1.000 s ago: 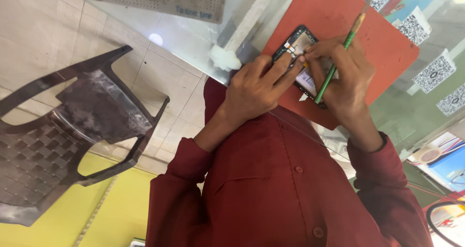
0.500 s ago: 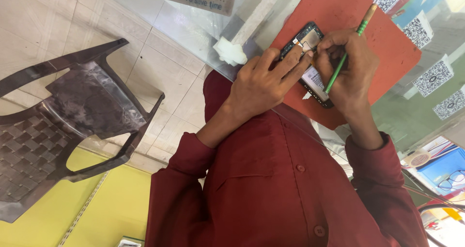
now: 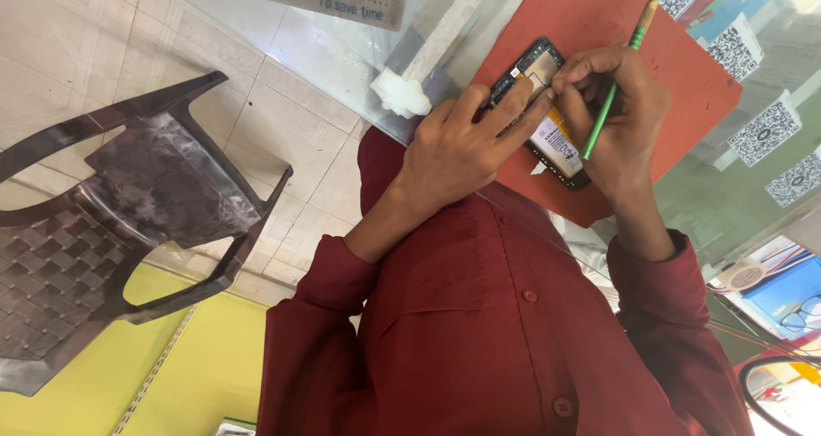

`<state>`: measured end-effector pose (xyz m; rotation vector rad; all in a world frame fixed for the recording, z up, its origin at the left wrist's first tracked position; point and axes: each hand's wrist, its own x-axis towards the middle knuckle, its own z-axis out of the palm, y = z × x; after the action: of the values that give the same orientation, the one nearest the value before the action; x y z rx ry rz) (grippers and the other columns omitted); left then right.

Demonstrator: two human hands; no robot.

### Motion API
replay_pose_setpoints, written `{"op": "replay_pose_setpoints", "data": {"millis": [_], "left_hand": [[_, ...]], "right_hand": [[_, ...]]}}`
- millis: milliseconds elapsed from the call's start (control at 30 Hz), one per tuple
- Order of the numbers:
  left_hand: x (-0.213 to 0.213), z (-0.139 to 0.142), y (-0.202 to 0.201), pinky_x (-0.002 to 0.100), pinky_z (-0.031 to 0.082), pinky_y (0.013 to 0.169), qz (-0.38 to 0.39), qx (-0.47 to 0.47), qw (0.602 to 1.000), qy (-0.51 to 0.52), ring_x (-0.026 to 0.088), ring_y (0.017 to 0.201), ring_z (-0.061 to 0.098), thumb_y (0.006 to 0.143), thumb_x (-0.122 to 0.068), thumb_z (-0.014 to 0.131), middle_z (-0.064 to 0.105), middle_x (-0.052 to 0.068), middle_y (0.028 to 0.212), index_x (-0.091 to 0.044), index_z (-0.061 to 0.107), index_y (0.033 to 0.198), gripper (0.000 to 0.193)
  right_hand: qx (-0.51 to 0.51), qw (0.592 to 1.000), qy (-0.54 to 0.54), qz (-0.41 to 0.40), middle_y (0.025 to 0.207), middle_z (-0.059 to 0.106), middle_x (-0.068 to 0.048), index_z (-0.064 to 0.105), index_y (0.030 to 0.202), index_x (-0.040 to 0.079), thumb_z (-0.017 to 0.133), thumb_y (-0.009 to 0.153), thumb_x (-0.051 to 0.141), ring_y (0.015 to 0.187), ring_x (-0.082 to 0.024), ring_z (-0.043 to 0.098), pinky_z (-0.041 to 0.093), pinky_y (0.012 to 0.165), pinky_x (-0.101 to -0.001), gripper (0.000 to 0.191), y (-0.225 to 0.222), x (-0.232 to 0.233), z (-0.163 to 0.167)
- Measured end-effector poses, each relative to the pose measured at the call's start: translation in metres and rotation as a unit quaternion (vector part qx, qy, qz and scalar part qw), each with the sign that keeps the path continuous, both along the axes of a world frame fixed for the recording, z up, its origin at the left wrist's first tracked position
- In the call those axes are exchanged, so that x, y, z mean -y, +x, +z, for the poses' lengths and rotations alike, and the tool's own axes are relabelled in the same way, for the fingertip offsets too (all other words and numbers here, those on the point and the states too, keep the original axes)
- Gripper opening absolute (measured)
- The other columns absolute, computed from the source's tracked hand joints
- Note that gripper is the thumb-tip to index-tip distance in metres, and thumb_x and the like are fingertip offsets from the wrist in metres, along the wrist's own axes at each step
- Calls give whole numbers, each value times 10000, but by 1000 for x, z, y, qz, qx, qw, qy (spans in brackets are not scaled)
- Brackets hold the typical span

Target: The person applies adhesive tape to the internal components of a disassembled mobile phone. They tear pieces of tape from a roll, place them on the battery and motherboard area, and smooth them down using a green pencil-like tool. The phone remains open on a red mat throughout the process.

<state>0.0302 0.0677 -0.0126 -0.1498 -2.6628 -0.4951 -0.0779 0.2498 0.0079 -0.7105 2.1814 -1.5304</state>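
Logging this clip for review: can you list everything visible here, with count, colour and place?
Phone: one, black, back cover off, lying on the mat under both hands.
Mat: one, orange-red, on the glass counter.
Counter: one, glass, top of view.
Screwdriver: one, green shaft with a tan handle, in the right hand.
Chair: one, dark plastic, on the tiled floor at left.
Code stickers: several, black and white, at right on the counter.
Glasses: one pair, at far right.
Shirt: one, dark red, centre bottom.
Left hand: steadies the phone.
Right hand: grips the screwdriver above the phone.
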Motion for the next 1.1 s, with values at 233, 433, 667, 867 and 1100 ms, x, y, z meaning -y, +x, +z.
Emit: {"op": "replay_pose_setpoints", "data": {"millis": [233,433,667,867,1100], "left_hand": [[1,3,-1,244,494,634,-4,9,1000,-24,173,971,566,1004,-98,610,602,-46,1367,-205,679,1395,411],[2,4,-1,241,478,622,-9,15,999,-30,158,929,541,1000,-120,618,601,-64,1361,-207,688,1381,397],[0,3,-2,238,456,604,-5,9,999,-35,153,911,540,1015,-129,627,597,-85,1358,-203,696,1359,358],[2,7,-2,247,452,598,-13,21,999,-46,158,909,534,1017,-136,631,595,-83,1352,-185,665,1389,377],[3,16,-6,253,480,610,-15,53,996,-67,179,922,541,966,-87,642,583,-70,1341,-187,631,1427,472]], "right_hand": [[-16,1000,0,-14,1095,639,-109,530,1115,-63,649,1098,-172,968,-109,670,568,862,-221,162,2,0,-1],[-22,999,-1,-37,1100,626,-95,533,1110,-44,638,1086,-173,962,-98,655,562,836,-211,167,7,3,-3],[-66,996,18,-61,1057,643,-99,517,1120,-39,605,1085,-184,904,-101,636,542,799,-212,174,10,5,-7],[-12,988,-64,-141,1076,627,-96,482,1099,6,589,1045,-171,967,-136,642,538,906,-255,214,-2,-1,-6],[-40,962,-44,-265,1007,629,-101,495,1073,16,651,1061,-165,977,-154,666,564,931,-274,239,1,-46,6]]}}
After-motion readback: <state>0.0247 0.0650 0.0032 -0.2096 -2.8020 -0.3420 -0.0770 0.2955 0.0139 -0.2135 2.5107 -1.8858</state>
